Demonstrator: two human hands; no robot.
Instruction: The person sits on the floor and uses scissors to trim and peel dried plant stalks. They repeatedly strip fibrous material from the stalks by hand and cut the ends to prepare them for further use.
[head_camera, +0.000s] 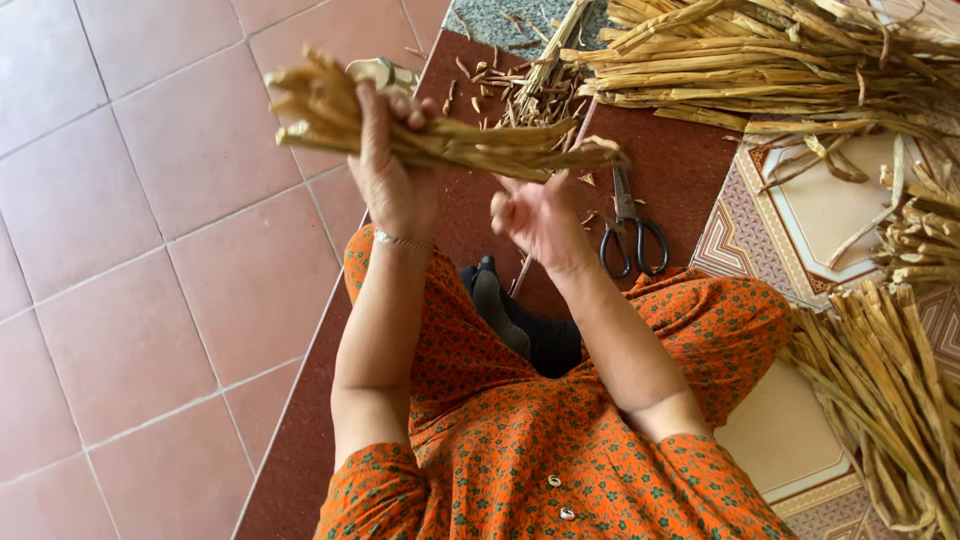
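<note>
My left hand is raised in front of me and closed around a bundle of dried tan plant strips, which lies roughly level and sticks out past the hand on both sides. My right hand is just below the bundle's right end, fingers curled, touching or pinching the strips there. I sit on a dark red mat, wearing orange flowered clothes.
Black-handled scissors lie on the mat right of my right hand. A large heap of dried strips lies at the top right, more strips at the right on a patterned mat. Pink floor tiles at left.
</note>
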